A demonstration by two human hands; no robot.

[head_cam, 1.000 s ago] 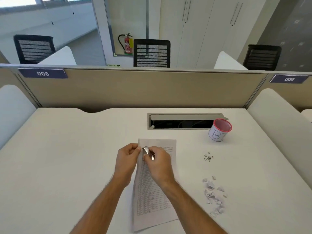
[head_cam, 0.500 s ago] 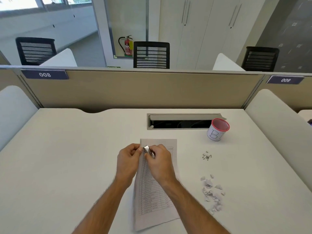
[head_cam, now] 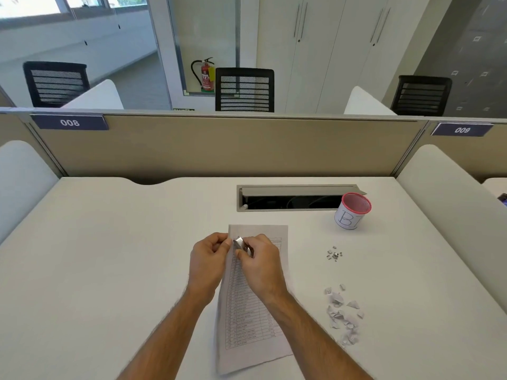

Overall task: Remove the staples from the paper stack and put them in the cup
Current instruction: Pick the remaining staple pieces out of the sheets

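Observation:
A printed paper stack (head_cam: 252,319) lies lengthwise in the middle of the white desk (head_cam: 109,270). My left hand (head_cam: 208,261) pinches the stack's upper left edge. My right hand (head_cam: 260,267) holds a small metal staple remover (head_cam: 241,244) against that same edge, next to the left fingertips. A little heap of pulled staples (head_cam: 334,254) rests on the desk to the right of the paper. The cup (head_cam: 352,211), white with a red rim and a letter B on it, stands upright at the back right. The staple under the tool is hidden by my fingers.
Torn paper scraps (head_cam: 343,314) are scattered at the right, nearer to me than the staples. An open cable slot (head_cam: 296,198) is cut into the desk behind the paper, beside the cup. A beige partition (head_cam: 219,146) closes the far edge; white side panels flank the desk.
Both hands stay at the paper's upper left edge with the tool; only slight shifts of the fingers and of the camera show.

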